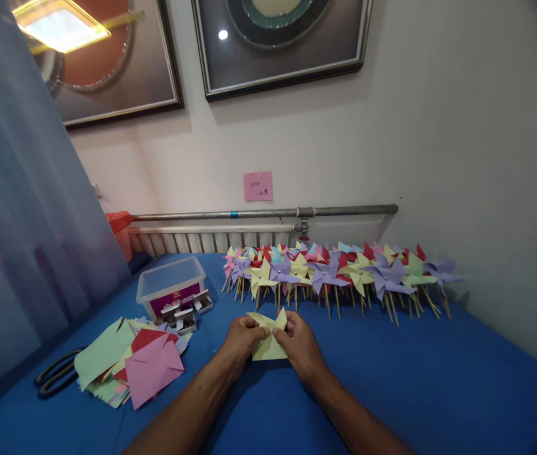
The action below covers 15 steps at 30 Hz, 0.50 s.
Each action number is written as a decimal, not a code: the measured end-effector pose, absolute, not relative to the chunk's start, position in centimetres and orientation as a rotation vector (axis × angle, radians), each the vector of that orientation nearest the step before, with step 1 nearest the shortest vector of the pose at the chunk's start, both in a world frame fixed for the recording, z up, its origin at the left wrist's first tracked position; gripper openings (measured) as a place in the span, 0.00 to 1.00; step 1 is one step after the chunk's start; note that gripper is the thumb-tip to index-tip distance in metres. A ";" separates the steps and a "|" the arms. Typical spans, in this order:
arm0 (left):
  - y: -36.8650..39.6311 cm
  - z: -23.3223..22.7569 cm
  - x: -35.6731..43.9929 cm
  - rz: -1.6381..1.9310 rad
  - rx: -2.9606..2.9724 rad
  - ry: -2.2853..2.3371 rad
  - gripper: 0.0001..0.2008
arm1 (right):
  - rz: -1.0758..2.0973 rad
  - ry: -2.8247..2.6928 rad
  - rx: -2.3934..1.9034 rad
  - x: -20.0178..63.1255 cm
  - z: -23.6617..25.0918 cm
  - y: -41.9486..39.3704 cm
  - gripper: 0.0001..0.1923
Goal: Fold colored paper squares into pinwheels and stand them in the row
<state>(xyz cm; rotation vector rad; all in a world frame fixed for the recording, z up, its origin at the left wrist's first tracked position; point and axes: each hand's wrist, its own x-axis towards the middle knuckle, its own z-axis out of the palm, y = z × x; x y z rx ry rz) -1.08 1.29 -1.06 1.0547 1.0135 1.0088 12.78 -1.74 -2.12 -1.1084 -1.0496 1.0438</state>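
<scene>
A pale yellow paper square (270, 351) is held between my two hands over the blue table covering. Two of its upper corners stand up, and a slit or fold runs toward its middle. My left hand (242, 340) pinches the left side, thumb on top and fingers behind. On the right side, my right hand (299, 341) grips the paper the same way, its thumb near the centre. The two thumbs nearly meet. Behind my hands lie many finished paper pinwheels (326, 273) on wooden sticks, in purple, yellow, red, green and pink.
Left of my hands lies a pile of coloured paper squares (155, 366), with black-handled scissors (57, 374) beside it. A clear plastic box (171, 281) stands behind several small open boxes (186, 321). A blue curtain (36, 221) hangs at left; pipes (259, 214) run along the wall.
</scene>
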 end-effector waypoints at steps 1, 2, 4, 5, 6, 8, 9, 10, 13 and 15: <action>1.3 -1.0 -1.1 0.999 1.057 1.010 0.13 | 1.042 -1.064 -1.106 12.8 -2.1 -1.8 0.19; 1.3 -1.0 -1.1 0.990 1.061 1.004 0.13 | 1.041 -1.075 -1.101 12.7 -2.0 -1.8 0.19; 1.2 -0.9 -1.1 0.995 1.059 1.013 0.12 | 1.044 -1.083 -1.083 12.7 -1.9 -1.9 0.20; 1.1 -0.8 -1.1 1.003 1.052 1.019 0.12 | 1.052 -1.082 -1.070 12.6 -1.9 -1.9 0.20; 1.1 -0.7 -1.1 1.014 1.041 1.021 0.12 | 1.064 -1.077 -1.055 12.6 -1.9 -1.9 0.20; 1.0 -0.7 -1.1 1.036 1.010 1.014 0.11 | 1.085 -1.063 -1.034 12.6 -2.0 -1.9 0.21; 1.0 -0.7 -1.0 1.050 0.994 1.007 0.11 | 1.082 -1.057 -1.036 12.6 -2.1 -1.8 0.21; 1.1 -0.7 -1.0 1.062 0.980 1.001 0.11 | 1.066 -1.053 -1.047 12.7 -2.1 -1.8 0.23; 1.3 -0.8 -1.0 1.119 0.915 1.006 0.11 | 0.966 -1.094 -1.103 12.8 -2.1 -2.0 0.29; 1.5 -0.8 -1.1 1.163 0.851 0.994 0.12 | 0.905 -1.192 -1.118 12.8 -1.9 -2.5 0.31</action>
